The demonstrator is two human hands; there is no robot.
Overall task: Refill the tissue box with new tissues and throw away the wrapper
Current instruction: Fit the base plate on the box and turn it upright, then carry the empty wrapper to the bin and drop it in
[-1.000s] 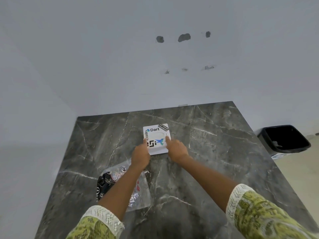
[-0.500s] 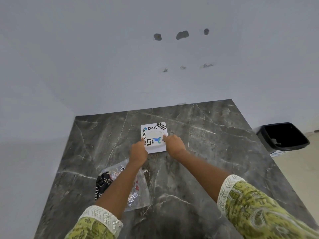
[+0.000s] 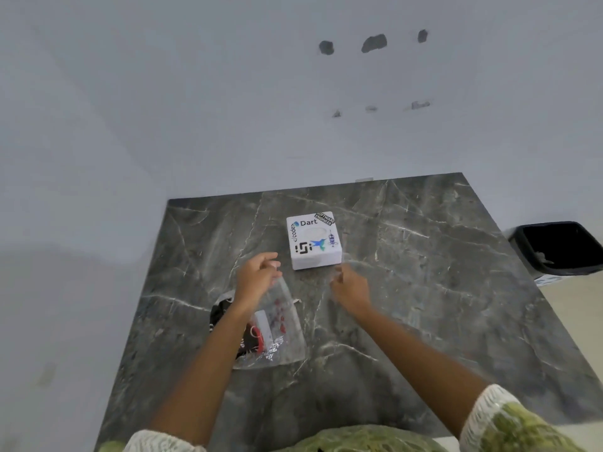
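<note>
A white square tissue box (image 3: 314, 240) with stickers on its lid sits closed on the dark marble table (image 3: 424, 288), toward the back. My left hand (image 3: 256, 277) hovers just in front of the box to its left, fingers loosely apart, holding nothing. My right hand (image 3: 350, 287) hovers in front of the box's right corner, fingers curled loosely, and is blurred. A clear plastic wrapper (image 3: 280, 327) with black and red print lies flat on the table under my left forearm.
A black waste bin (image 3: 559, 247) stands on the floor to the right of the table. A white wall runs along the table's back and left sides. My green patterned sleeves fill the bottom edge.
Both hands have let go of the tissue box and pulled back toward me. The box stays in place on the table.
</note>
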